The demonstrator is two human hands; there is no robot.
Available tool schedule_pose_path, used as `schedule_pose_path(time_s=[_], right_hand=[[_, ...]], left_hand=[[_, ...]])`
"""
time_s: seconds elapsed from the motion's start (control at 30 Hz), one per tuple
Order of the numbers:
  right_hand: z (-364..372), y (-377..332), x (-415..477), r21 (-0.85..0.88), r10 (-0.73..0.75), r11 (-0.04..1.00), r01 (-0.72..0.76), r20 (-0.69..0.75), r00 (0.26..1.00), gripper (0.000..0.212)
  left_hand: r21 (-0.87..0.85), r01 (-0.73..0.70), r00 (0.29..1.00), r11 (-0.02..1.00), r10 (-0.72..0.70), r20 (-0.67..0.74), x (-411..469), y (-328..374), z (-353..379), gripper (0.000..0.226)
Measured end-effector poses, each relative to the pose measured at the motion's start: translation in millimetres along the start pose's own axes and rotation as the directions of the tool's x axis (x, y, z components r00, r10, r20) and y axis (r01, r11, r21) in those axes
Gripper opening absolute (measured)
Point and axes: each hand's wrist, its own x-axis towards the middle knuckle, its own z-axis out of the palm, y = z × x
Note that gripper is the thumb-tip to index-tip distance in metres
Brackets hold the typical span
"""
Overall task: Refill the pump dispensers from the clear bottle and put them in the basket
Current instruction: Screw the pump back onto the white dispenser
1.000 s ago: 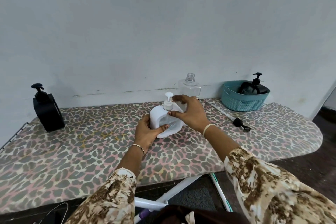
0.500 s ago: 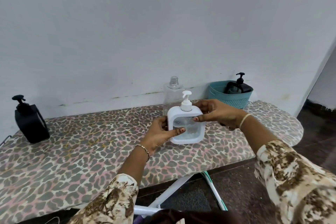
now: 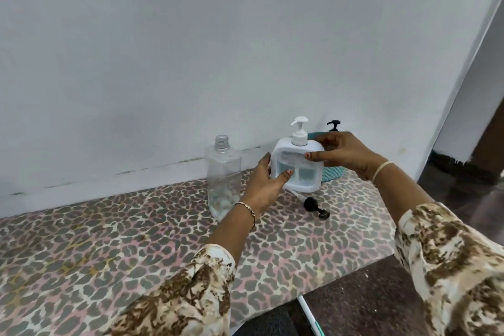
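Note:
I hold a white pump dispenser (image 3: 297, 165) upright in the air with both hands. My left hand (image 3: 263, 183) grips its left side and my right hand (image 3: 345, 154) its right side. It has a clear window with liquid inside. Behind it the teal basket (image 3: 331, 173) is mostly hidden; a black pump head (image 3: 333, 125) sticks up from it. The clear bottle (image 3: 224, 177), uncapped with a little liquid at the bottom, stands on the board to the left of my left hand.
A loose black pump head with its tube (image 3: 313, 205) lies on the leopard-print ironing board (image 3: 109, 248) under the white dispenser. The white wall runs along the back. The board's front edge and dark floor (image 3: 362, 300) lie at lower right.
I have lifted the white dispenser off the board and carried it right, in front of the basket. The view has swung right, so the black dispenser at far left is out of frame.

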Motion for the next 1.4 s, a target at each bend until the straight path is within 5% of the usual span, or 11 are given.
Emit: schedule_pose_path(time_s=[0.3,0.47,0.83,1.27,1.4], right_hand=[[-30.5,13.9,66.7,-0.111,-0.032,0.994,-0.021,-0.447,0.894,0.047],[-23.3,40.7,94.9,-0.133,0.0,0.986,-0.097,-0.589,0.808,0.053],[-2.0,99.8,108.9,-0.403,0.017,0.85,-0.34,-0.624,0.782,0.055],[5.1,108.3,114.5,-0.489,0.044,0.727,-0.483,-0.668,0.743,0.061],[6.9,104.2,115.2,-0.534,-0.016,0.704,-0.467,-0.67,0.742,0.047]], left_hand=[[0.228,0.026,0.996,0.973,-0.045,0.08,75.0,-5.2,24.9,0.064],[0.472,-0.096,0.974,0.876,-0.014,0.225,95.2,-19.6,42.1,0.083],[0.661,-0.273,0.935,0.699,0.032,0.353,112.7,-48.8,51.9,0.099],[0.68,-0.303,0.936,0.668,0.073,0.345,106.6,-52.4,54.2,0.095],[0.697,-0.293,0.937,0.654,0.05,0.347,107.7,-52.0,53.1,0.096]])
